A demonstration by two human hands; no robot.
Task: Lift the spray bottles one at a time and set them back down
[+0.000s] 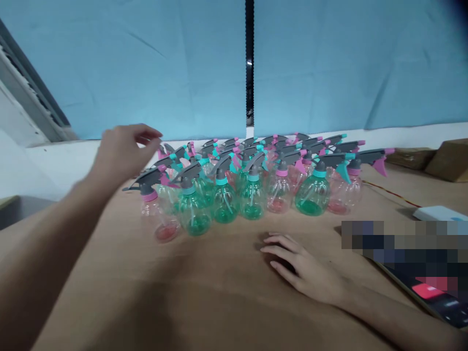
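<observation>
Rows of transparent spray bottles stand together on the wooden table, some green and some pink, with grey trigger heads. My left hand (126,151) reaches over the left end of the group. Its fingers are bent but apart, and I see nothing held between them. Below it is a pink bottle (161,219) with a pink collar, beside a green bottle (197,214). My right hand (296,265) lies on the table with its fingers spread, in front of a green bottle (253,200) and a pink bottle (280,195). Bottles in the back rows are partly hidden.
A phone-like dark device (438,292), partly pixelated, lies at the right edge. Behind it are a white object (440,213), a thin red-yellow wire (391,191) and a cardboard box (451,161). Blue sheeting (164,68) covers the wall behind the table (226,273).
</observation>
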